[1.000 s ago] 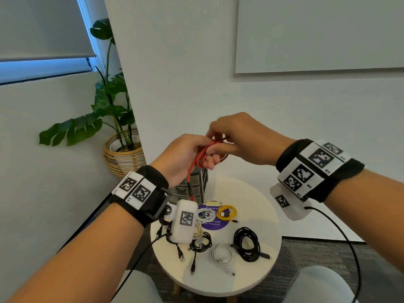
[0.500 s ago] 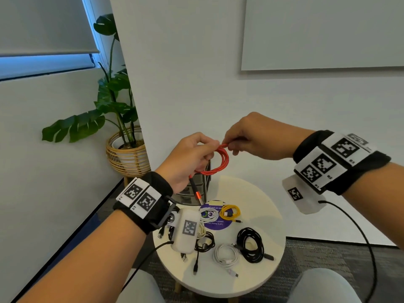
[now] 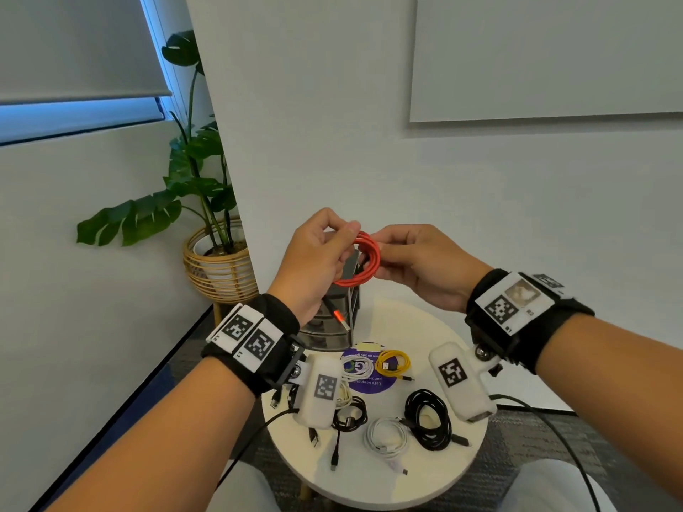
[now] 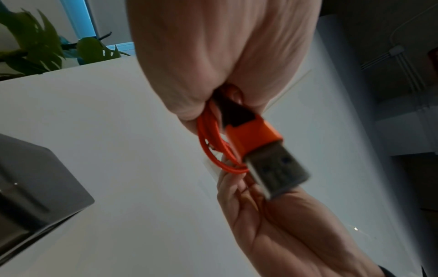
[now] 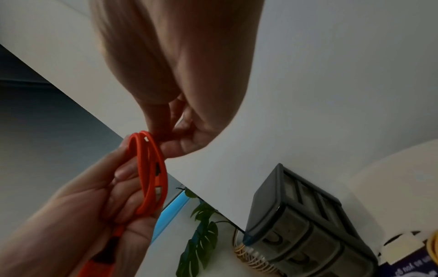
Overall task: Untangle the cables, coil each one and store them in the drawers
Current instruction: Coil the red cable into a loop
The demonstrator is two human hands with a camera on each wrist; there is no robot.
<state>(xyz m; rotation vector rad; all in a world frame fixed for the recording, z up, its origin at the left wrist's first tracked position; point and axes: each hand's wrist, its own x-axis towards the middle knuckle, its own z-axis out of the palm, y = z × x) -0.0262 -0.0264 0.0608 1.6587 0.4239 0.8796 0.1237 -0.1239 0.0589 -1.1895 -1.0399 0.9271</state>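
Note:
An orange-red cable [image 3: 364,261] is wound into a small coil held in the air above the table. My left hand [image 3: 318,260] grips the coil's left side [image 5: 151,176], and its USB plug [image 3: 340,319] [image 4: 272,165] hangs down below the palm. My right hand [image 3: 417,264] pinches the coil's right edge with fingertips [image 5: 175,144]. Behind and below the hands stands the dark grey drawer unit [image 3: 329,327] [image 5: 303,221], its drawers closed. On the round white table [image 3: 436,478] lie a yellow coil [image 3: 393,364], a white coil [image 3: 386,436], a black coil [image 3: 428,419] and a tangle of black and white cables [image 3: 347,412].
A purple round disc [image 3: 364,382] lies under the yellow and white cables. A potted plant in a woven basket [image 3: 218,267] stands to the left on the floor. White walls close in behind the table; grey carpet [image 3: 536,441] lies to the right.
The cable's loose length has been wound in, so the coil is tighter and rounder. Both hands moved lower and closer together, and the plug now hangs below my left palm.

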